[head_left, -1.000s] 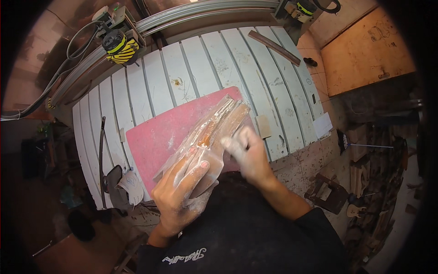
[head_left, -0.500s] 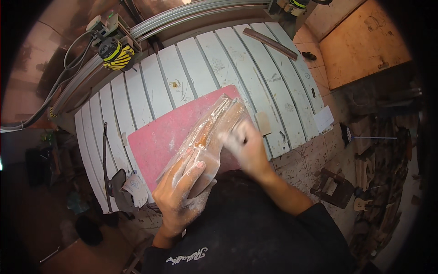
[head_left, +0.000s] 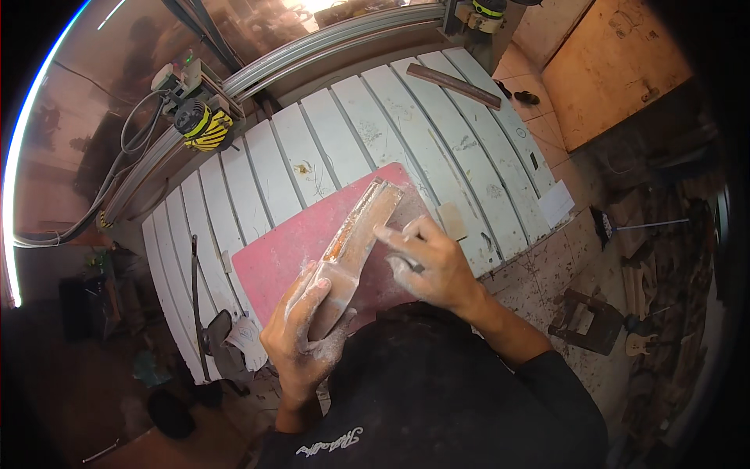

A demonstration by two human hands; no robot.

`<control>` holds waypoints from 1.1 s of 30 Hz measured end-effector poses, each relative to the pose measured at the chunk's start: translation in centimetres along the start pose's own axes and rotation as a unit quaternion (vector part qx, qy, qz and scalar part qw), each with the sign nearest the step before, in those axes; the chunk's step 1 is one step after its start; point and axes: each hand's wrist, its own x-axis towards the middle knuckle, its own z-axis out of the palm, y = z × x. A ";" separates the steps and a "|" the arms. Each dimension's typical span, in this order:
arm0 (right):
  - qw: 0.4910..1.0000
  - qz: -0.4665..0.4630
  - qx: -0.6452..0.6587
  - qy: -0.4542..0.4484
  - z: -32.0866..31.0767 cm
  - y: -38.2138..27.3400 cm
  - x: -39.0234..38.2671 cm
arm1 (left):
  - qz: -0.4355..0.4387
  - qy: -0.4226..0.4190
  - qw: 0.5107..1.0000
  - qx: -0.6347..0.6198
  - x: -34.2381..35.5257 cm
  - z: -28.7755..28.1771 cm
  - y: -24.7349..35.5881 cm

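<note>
A long dusty wooden piece slants up and away over a pink sheet. It has a curved, wider near end, and an orange-brown streak runs along its left edge. My left hand is wrapped round that near end, thumb on top, with white dust on the skin. Beside the piece's right edge is my right hand, its index finger stretched toward the surface and the other fingers loosely bent apart. I see nothing clearly held in it; a dark patch between the lower fingers cannot be made out.
The pink sheet lies on a white slatted table. A brown wooden strip rests at its far right, a paper sheet at the right edge. A metal rail carrying a black-and-yellow machine head crosses behind. A dark rod lies left.
My right hand, blurred before, is now sharper, with its fingers more spread and the index finger extended. My left hand keeps its hold. The whole view has shifted slightly.
</note>
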 end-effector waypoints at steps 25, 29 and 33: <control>0.934 0.200 0.293 0.036 -0.6 0.8 1.5 | 0.007 -0.009 1.000 0.009 -0.1 0.2 0.2; 0.970 0.134 0.199 0.038 0.2 -0.3 2.9 | 0.029 -0.049 0.998 0.019 -0.6 0.4 1.2; 0.995 0.048 0.081 0.028 0.8 -1.1 2.4 | 0.030 -0.037 0.999 0.021 -1.2 1.0 1.3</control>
